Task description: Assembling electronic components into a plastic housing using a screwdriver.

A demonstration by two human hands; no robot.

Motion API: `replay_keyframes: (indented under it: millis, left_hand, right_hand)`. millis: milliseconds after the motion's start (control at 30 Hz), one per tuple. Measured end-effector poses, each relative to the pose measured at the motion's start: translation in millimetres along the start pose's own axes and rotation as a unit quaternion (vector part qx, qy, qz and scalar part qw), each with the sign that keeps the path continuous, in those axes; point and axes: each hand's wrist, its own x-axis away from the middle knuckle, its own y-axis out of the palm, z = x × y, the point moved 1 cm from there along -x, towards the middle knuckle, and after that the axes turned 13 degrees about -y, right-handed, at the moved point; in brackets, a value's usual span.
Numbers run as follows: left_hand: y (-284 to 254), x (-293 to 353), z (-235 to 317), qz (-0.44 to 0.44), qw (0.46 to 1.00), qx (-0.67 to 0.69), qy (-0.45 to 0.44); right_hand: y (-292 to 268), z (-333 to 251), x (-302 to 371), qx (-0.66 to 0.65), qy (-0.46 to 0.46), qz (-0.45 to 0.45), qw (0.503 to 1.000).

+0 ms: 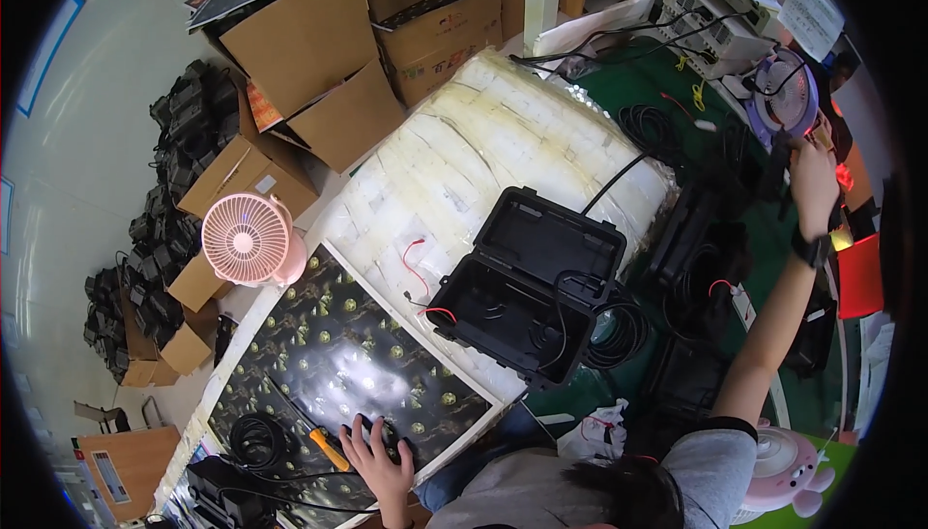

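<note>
My left hand (383, 468) rests on a dark, gold-patterned board (338, 336) with its fingers spread. A dark patch shows between the fingers; I cannot tell whether it is an object. Beside this hand lies a screwdriver (329, 449) with an orange handle. My right arm is stretched out to the far right. There my right hand (815, 181) has bent fingers next to a purple fan (785, 94) and a dark item; what is in the fingers is too small to name. Between my arms an open black plastic case (522, 321) stands with its lid back and a cable inside.
Coiled black cables (619, 336) and more black cases (681, 229) lie on the green surface (619, 74). A pink fan (246, 239) stands at the board's left edge. Cardboard boxes (300, 36) and piled black devices (184, 132) fill the far left. Another person is partly visible at far right.
</note>
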Motion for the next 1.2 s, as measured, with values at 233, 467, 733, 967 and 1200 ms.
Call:
replay_keyframes:
  millis: [233, 467, 733, 967, 1200]
  left_hand:
    - [3, -3, 0, -0.004, 1.0, 0.01, -0.002]
    - [1, -2, 3, -0.002, 1.0, 0.005, 0.002]
    - [0, 0, 2, 0.007, 1.0, 0.009, 0.011]
    - [5, -2, -2, 0.031, 0.999, 0.029, 0.03]
    - [1, -2, -5, 0.048, 0.997, 0.044, 0.052]
  right_hand:
    - [7, 23, 4, 0.052, 0.011, -0.007, 0.999]
    - [11, 27, 26, -0.004, 0.049, 0.1, 0.994]
    - [-88, -18, 4, -0.099, -0.012, 0.317, 0.943]
    - [-129, -74, -24, -0.444, -0.096, 0.4, 0.796]
    - [-172, -159, -41, -0.542, -0.145, 0.467, 0.683]
